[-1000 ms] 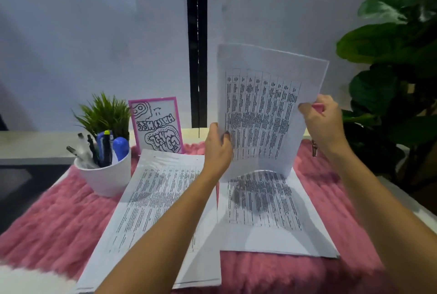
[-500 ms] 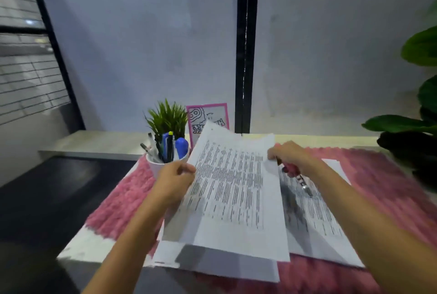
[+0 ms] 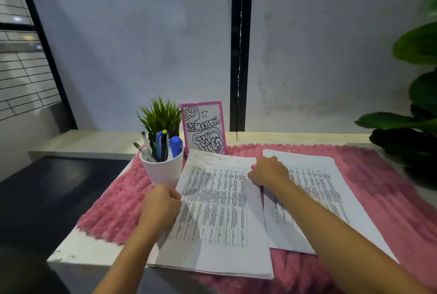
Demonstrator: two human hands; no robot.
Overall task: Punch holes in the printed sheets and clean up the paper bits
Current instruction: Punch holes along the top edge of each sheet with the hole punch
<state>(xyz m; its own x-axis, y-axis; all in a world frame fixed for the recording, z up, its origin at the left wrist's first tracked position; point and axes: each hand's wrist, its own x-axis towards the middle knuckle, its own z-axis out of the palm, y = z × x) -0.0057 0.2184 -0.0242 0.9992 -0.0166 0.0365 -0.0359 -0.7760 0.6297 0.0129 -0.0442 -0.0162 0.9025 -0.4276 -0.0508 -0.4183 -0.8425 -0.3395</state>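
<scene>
Printed sheets [image 3: 220,211] lie under both my hands in a stack on the left side of the tabletop [image 3: 78,250]. My left hand [image 3: 160,204] is curled at the stack's left edge and pinches the top sheet there. My right hand [image 3: 269,172] rests knuckles-up on the stack's far right corner with its fingers tucked under. A sliver of pink shows at the fingertips, and I cannot tell whether it grips anything.

The top sheet carries a dense table of small print. A few small round holes [image 3: 220,159] dot its far margin. A second stack [image 3: 314,182] lies just beside it on the right, and my right forearm crosses its near half and hides that part.

Both stacks sit on a fluffy pink mat [image 3: 113,211]. A white cup of pens [image 3: 163,168] stands close to the first stack's far left corner, near my left hand. Behind it are a small green plant [image 3: 162,116] and a pink-framed card [image 3: 204,128]. Large dark leaves [image 3: 421,128] crowd the right edge.
</scene>
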